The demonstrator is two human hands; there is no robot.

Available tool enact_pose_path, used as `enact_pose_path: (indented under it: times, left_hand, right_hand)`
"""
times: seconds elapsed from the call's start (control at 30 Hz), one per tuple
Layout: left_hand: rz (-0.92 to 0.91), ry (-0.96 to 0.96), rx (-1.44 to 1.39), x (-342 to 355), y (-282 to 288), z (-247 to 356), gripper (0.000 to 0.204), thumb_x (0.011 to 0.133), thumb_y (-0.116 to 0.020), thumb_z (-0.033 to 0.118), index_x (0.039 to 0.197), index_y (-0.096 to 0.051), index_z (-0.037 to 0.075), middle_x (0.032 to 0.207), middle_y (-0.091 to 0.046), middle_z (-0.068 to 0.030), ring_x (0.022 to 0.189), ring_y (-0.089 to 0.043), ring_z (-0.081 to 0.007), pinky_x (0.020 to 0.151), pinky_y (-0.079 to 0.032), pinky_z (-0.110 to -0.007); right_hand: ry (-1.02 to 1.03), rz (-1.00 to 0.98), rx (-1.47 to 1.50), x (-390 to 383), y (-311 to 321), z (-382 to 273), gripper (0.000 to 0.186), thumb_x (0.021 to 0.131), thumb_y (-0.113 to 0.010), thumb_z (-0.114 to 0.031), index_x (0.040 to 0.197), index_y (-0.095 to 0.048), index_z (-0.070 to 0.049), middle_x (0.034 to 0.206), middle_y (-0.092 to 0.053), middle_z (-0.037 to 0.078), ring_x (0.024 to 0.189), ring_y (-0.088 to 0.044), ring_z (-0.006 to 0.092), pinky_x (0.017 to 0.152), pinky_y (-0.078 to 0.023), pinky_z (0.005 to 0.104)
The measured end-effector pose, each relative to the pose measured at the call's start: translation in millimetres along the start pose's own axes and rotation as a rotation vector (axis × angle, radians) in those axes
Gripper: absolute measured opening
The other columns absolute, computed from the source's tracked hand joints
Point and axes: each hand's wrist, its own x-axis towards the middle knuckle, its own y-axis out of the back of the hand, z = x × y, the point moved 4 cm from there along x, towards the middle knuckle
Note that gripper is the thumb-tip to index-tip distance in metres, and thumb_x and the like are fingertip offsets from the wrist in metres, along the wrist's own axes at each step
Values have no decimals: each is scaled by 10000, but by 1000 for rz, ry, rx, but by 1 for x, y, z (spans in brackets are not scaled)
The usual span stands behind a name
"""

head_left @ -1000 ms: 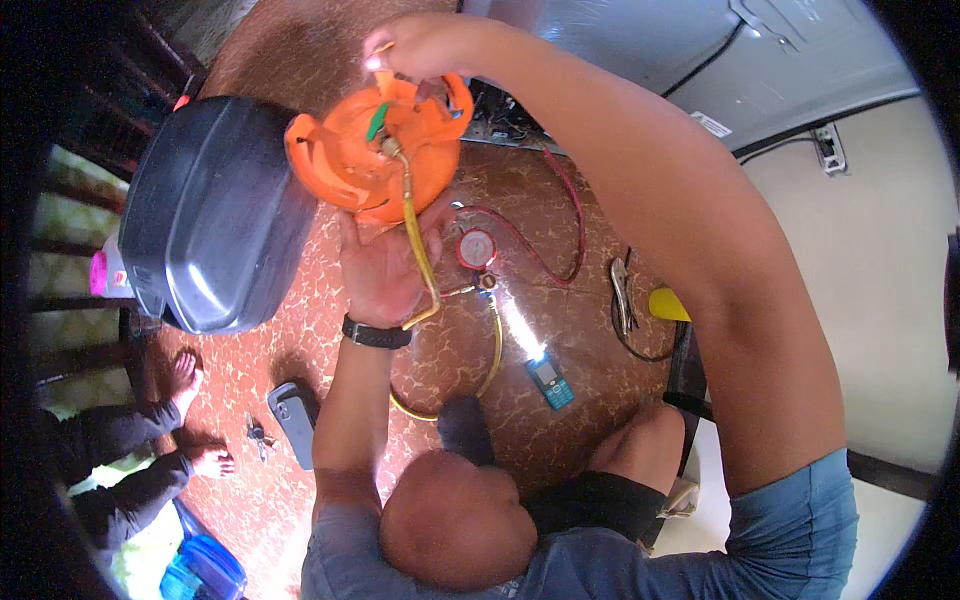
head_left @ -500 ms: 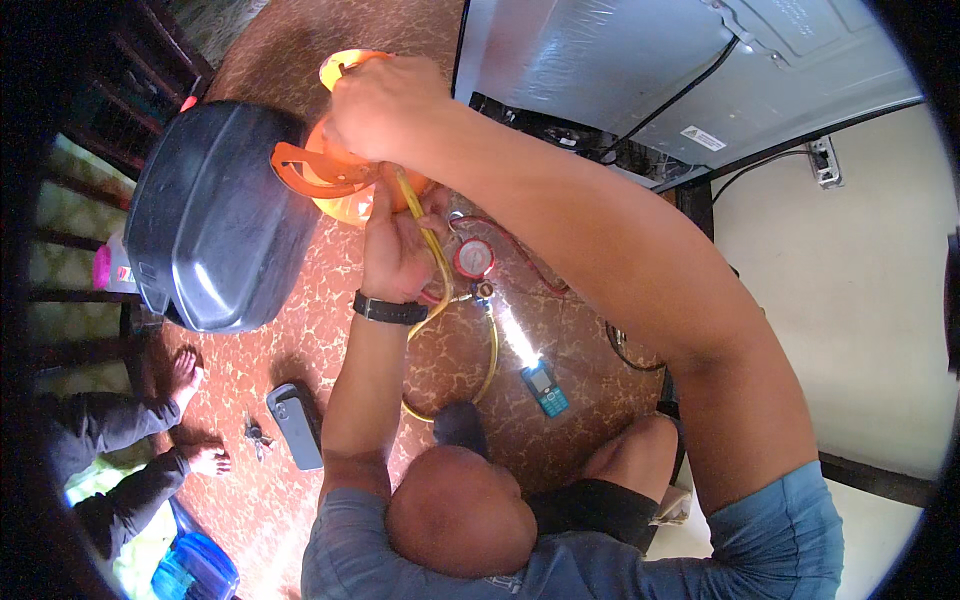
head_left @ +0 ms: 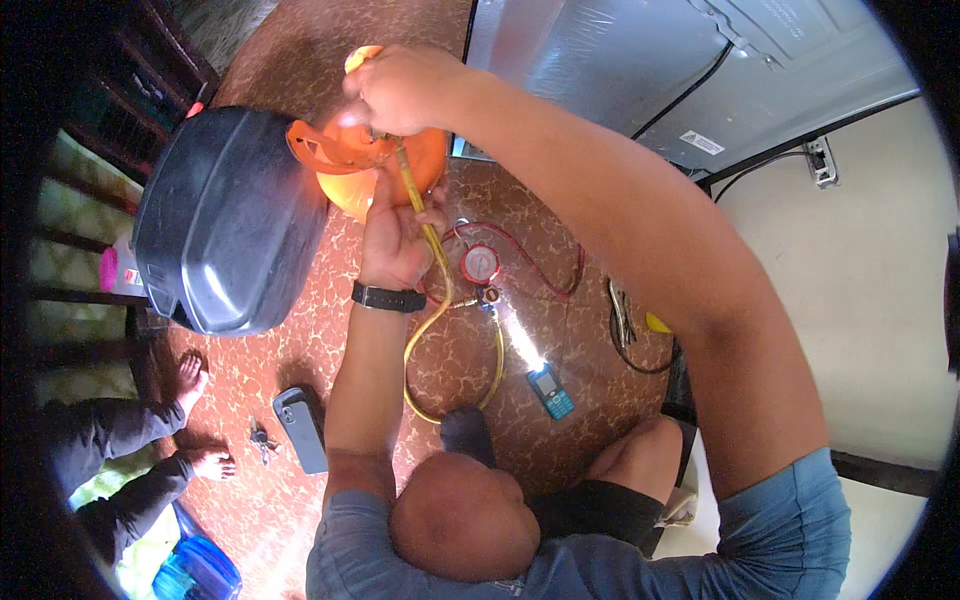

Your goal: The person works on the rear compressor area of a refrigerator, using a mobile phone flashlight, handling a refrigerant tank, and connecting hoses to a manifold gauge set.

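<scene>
Compared with one second ago, the right hand (head_left: 405,92) has moved from the far rim of the orange cylinder (head_left: 350,168) to above its valve, and the cylinder has turned, so that less of its top can be seen. This hand is curled down over the cylinder's top; I cannot tell which part is between its fingers. Just below it, the left hand (head_left: 398,240) holds the cylinder from the near side, with thumb and fingers spread against it and the palm half open. The cylinder is thus between both hands. On the left wrist is a black watch (head_left: 388,298).

From the cylinder's top, a yellow hose (head_left: 411,180) passes over the left hand's fingers and makes a loop on the floor toward the person. To the right of the left hand, quite near, lies a red round gauge (head_left: 480,264), with a red hose (head_left: 565,293) curving beside it. Farther toward the person is a teal keypad phone (head_left: 551,391), with its light shining toward the gauge.

Left of both hands, close to the cylinder, stands a big black case (head_left: 235,220). Nearer to the person than the case, well apart from the hands, lie a dark smartphone (head_left: 300,430) and keys (head_left: 263,442).
</scene>
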Motion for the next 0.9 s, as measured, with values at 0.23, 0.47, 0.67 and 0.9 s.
enact_pose_path:
  times: [0.23, 0.47, 0.67, 0.9]
  left_hand:
    - [-72, 35, 11, 7, 3, 0, 442, 980, -558, 499, 1258, -609, 160, 1202, -609, -153, 979, -602, -282, 629, -525, -263]
    - [11, 4, 52, 4, -5, 2, 566, 1025, -424, 560, 1345, -515, 102, 1191, -599, -132, 966, -579, -230, 714, -541, -285]
    - [147, -138, 924, -37, 25, -15, 556, 1035, -482, 491, 1376, -506, 52, 1148, -649, -95, 1134, -607, -210, 960, -492, -351]
    - [190, -371, 1872, -43, 36, -30, 346, 1062, -482, 331, 1196, -550, 19, 876, -620, -151, 827, -625, -236, 741, -481, -373]
  right_hand:
    - [11, -27, -90, 3, 4, -16, 329, 895, -654, -283, 1164, -680, -96, 1224, -663, 137, 1155, -634, 299, 940, -526, 415]
    - [300, 604, 200, -38, -11, 0, 304, 902, -625, -128, 1202, -620, -76, 1150, -600, 152, 1090, -610, 354, 907, -516, 447]
    - [-413, 79, 643, -253, -173, -63, 280, 901, -582, -107, 1158, -573, 3, 1253, -556, 263, 1139, -538, 480, 973, -462, 537]
    - [92, -250, 183, -353, -286, -124, 345, 895, -556, -222, 1221, -653, -167, 1145, -633, 106, 1161, -564, 288, 1052, -404, 457]
